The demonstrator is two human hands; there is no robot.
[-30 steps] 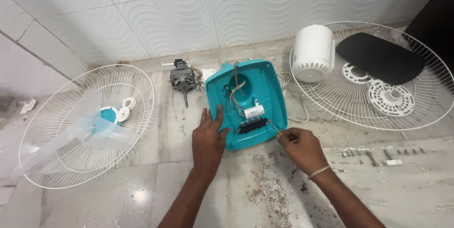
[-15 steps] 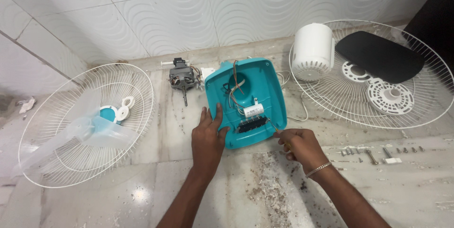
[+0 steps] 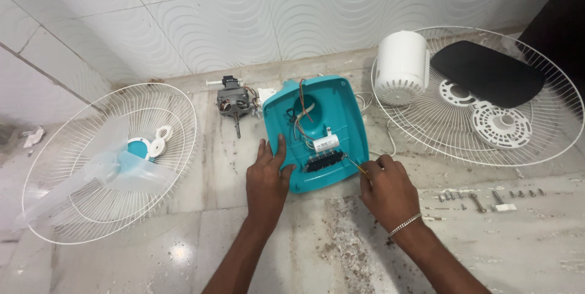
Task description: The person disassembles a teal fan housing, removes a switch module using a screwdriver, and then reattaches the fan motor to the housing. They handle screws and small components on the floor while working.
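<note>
We press the left hand (image 3: 266,179) flat on the teal housing (image 3: 317,132), fingers spread, holding nothing. Right hand (image 3: 386,191) fingers pinch a screwdriver (image 3: 355,166), tip just ahead at the switch block (image 3: 322,162); keep it square.

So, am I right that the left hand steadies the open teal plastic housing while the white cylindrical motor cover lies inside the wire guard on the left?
Not quite: the head view shows the white cylindrical motor cover inside the wire guard on the right, not the left one. The rest holds: the left hand rests against the open teal plastic housing.
</note>
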